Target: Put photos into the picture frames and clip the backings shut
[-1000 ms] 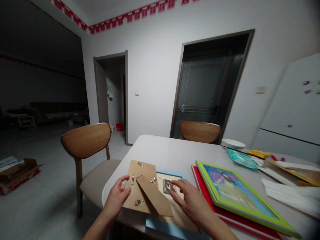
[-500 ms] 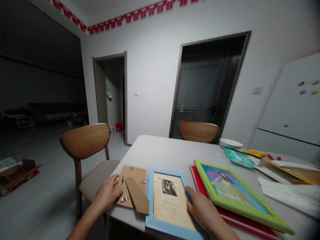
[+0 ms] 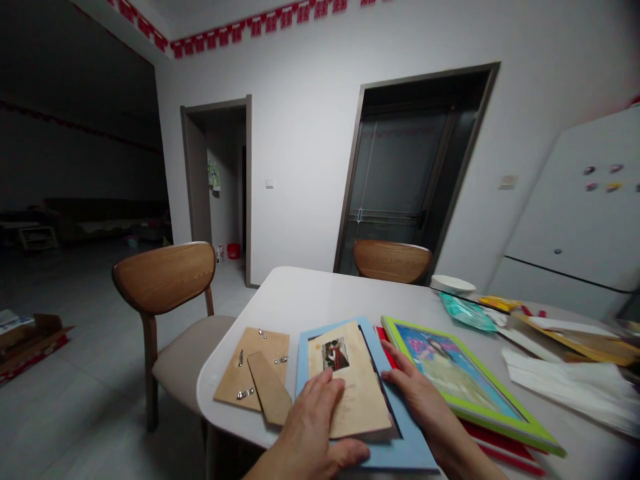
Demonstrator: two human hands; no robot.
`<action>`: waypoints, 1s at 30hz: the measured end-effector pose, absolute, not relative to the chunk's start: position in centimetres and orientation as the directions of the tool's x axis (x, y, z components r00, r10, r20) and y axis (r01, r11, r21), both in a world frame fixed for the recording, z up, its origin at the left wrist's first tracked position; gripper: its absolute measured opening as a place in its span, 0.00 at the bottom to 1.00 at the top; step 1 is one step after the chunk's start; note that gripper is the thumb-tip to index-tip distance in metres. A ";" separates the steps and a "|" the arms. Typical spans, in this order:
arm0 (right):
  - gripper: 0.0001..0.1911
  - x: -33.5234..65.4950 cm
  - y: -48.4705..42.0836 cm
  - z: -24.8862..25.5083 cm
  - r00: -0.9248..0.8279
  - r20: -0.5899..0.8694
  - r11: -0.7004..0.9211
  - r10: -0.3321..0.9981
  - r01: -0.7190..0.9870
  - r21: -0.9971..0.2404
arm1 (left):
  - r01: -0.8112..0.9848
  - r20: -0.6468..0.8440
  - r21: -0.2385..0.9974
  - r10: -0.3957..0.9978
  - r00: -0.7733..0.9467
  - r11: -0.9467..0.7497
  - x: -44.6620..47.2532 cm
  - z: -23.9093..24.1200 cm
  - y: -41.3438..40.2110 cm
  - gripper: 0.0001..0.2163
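A light blue picture frame lies face down at the table's near edge. On it rests a tan insert card with a small photo printed near its top, its right edge lifted a little. My left hand lies flat on the card's near left part, fingers stretched out. My right hand is at the card's right edge, fingers on the frame beside it. The brown backing board, with its stand flap and metal clips, lies alone on the table to the left.
A green-framed picture lies on a red frame right of the blue one. Papers, a teal packet and a white bowl sit further right and back. Two wooden chairs stand at the white table.
My left hand left the backing board and came to rest on the insert card. The card now sits loose and skewed on the frame, with my right hand at its right edge.
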State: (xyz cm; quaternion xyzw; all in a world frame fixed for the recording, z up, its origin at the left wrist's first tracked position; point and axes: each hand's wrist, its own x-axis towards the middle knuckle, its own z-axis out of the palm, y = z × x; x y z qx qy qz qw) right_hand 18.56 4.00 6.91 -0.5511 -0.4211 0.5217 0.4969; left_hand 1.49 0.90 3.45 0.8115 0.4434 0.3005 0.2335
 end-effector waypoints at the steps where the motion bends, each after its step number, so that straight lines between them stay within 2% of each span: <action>1: 0.40 18.3 3.7 7.4 0.096 -0.151 -0.144 0.984 -0.076 -0.987 | 0.569 0.328 0.628 0.844 0.424 -0.530 1.8 3.5 1.0 0.32; 5: 0.38 17.6 3.3 8.3 0.044 -0.106 -0.104 0.993 -0.055 -0.993 | 0.503 0.544 0.512 0.716 0.436 -0.696 2.5 4.3 0.9 0.26; 7: 0.39 17.7 3.5 8.0 0.037 -0.088 -0.088 0.995 0.005 -0.996 | 0.488 0.622 0.509 0.695 0.360 -0.709 2.0 4.8 0.7 0.25; 9: 0.38 18.3 4.0 7.1 0.027 -0.081 -0.083 0.996 0.114 -0.990 | 0.506 0.637 0.593 0.749 0.182 -0.626 0.9 5.2 0.8 0.24; 11: 0.36 19.2 4.6 5.6 0.022 -0.053 -0.057 0.998 0.298 -0.953 | 0.507 0.584 0.711 0.811 -0.038 -0.487 -0.8 5.1 0.9 0.23; 14: 0.32 20.5 5.3 3.2 0.027 0.091 0.056 0.995 0.609 -0.791 | 0.464 0.484 0.819 0.841 -0.241 -0.338 -3.6 3.9 1.1 0.21; 16: 0.29 21.1 5.4 1.9 0.008 0.161 0.102 0.987 0.745 -0.659 | 0.470 0.437 0.835 0.864 -0.251 -0.286 -5.2 2.5 1.0 0.18; 18: 0.28 21.3 5.3 1.1 -0.011 0.171 0.108 0.985 0.815 -0.570 | 0.513 0.388 0.826 0.895 -0.219 -0.233 -6.4 1.0 0.7 0.17; 22: 0.26 21.2 4.9 0.6 -0.032 0.176 0.115 0.984 0.866 -0.486 | 0.621 0.320 0.768 0.934 -0.158 -0.158 -7.3 -0.7 0.2 0.17; 30: 0.22 20.9 4.5 0.1 -0.038 0.146 0.086 0.989 0.936 -0.342 | 0.761 0.321 0.629 0.945 -0.069 -0.158 -7.2 -0.1 0.0 0.19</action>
